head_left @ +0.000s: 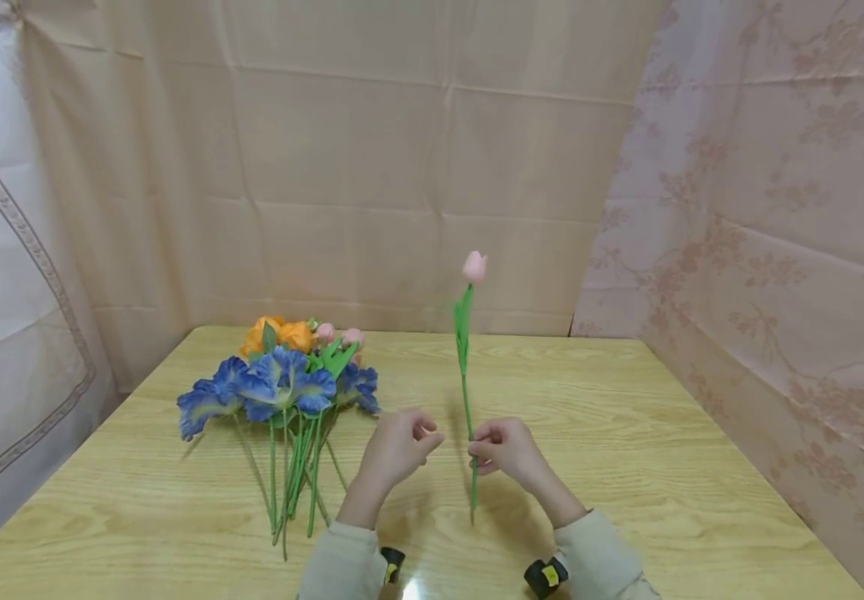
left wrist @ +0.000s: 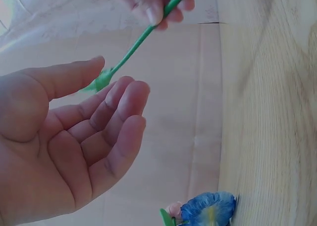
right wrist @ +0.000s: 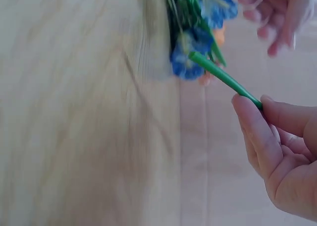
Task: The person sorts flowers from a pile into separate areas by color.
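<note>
A single pink tulip (head_left: 474,267) with a long green stem stands upright over the table, its lower stem pinched between thumb and fingers of my right hand (head_left: 508,452). In the right wrist view the cut end of the green stem (right wrist: 223,76) sticks out past the right fingertips. My left hand (head_left: 402,450) is a short way left of the stem, apart from it, with loosely bent fingers and nothing in them. To its left lies a bunch of flowers: blue irises (head_left: 282,385), orange blooms (head_left: 297,336) and pink tulips (head_left: 352,337), their green stems toward me.
The wooden table (head_left: 626,467) has its far edge against a beige curtain (head_left: 342,167). Patterned pink cloth (head_left: 791,250) hangs on the right and pale cloth (head_left: 12,275) on the left. Black bands with yellow labels (head_left: 546,577) are at both wrists.
</note>
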{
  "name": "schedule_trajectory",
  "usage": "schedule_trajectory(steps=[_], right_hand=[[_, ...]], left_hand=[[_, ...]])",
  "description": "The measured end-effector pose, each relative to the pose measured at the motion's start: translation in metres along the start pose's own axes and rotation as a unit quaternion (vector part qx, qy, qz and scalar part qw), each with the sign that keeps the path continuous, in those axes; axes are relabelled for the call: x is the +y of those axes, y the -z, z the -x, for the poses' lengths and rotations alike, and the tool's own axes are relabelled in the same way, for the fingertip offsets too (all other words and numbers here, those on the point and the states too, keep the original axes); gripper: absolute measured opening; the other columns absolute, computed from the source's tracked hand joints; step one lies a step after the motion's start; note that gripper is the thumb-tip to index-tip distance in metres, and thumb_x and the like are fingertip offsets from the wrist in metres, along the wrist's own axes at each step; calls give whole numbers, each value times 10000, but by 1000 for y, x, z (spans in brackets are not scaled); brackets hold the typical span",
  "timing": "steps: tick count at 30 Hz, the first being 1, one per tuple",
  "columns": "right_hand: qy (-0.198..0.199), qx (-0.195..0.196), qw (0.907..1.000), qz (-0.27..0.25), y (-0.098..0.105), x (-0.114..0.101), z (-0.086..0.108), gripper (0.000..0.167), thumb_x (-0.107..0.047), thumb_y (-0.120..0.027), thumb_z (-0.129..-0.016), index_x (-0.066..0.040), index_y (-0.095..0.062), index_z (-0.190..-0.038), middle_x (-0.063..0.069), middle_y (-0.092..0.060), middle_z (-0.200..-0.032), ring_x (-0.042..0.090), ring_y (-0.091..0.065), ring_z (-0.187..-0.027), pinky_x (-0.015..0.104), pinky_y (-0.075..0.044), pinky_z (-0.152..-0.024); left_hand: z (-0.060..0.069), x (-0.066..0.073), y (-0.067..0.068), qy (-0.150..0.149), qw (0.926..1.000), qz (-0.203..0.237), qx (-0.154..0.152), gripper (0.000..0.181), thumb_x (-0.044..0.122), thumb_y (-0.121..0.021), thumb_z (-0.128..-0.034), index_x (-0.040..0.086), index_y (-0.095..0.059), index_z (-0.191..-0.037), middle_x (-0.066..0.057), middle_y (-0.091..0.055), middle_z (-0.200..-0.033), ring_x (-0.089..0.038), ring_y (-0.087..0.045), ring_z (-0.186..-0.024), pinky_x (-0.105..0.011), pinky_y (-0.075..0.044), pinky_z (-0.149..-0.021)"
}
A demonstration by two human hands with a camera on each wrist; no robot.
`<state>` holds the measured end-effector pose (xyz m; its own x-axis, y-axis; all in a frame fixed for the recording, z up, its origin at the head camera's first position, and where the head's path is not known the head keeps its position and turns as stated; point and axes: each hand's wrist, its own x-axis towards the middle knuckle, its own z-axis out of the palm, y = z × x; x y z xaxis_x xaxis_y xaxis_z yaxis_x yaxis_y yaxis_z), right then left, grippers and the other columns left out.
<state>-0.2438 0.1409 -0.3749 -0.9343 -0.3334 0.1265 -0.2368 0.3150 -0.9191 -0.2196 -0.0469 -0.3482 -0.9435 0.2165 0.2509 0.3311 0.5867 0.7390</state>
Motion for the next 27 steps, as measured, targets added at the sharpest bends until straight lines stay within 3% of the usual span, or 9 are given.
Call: schedule_trajectory(steps=[6, 14, 27], right_hand=[[-550, 707, 9960, 64, 25, 11, 1, 72, 68, -584, -814, 133, -560, -834, 97, -568, -660, 147, -570, -555, 326, -520, -562], [-1246, 1441, 9813, 292, 69, 21, 7, 93, 69, -583, -812, 143, -546, -853, 109, -565, -662, 141, -570, -523, 302, -518, -548], [-1842, 1502, 9682, 777, 137, 44, 25, 107, 80, -561, -820, 172, -509, -842, 105, -553, -650, 123, -574, -497, 278, -512, -522]], left_hand=[[3, -2, 3, 40, 9995, -234, -184, 192, 197, -627, -840, 10, -614, -880, -17, -569, -682, -85, -522, -485, -256, -405, -466], [6, -5, 7, 178, 9983, -320, -455, 230, 239, -610, -851, 15, -623, -906, -15, -567, -705, -95, -523, -509, -274, -415, -496], [7, -8, 11, 176, 9970, -400, -646, 249, 267, -606, -855, 26, -633, -908, -4, -551, -680, -95, -510, -501, -266, -400, -467]])
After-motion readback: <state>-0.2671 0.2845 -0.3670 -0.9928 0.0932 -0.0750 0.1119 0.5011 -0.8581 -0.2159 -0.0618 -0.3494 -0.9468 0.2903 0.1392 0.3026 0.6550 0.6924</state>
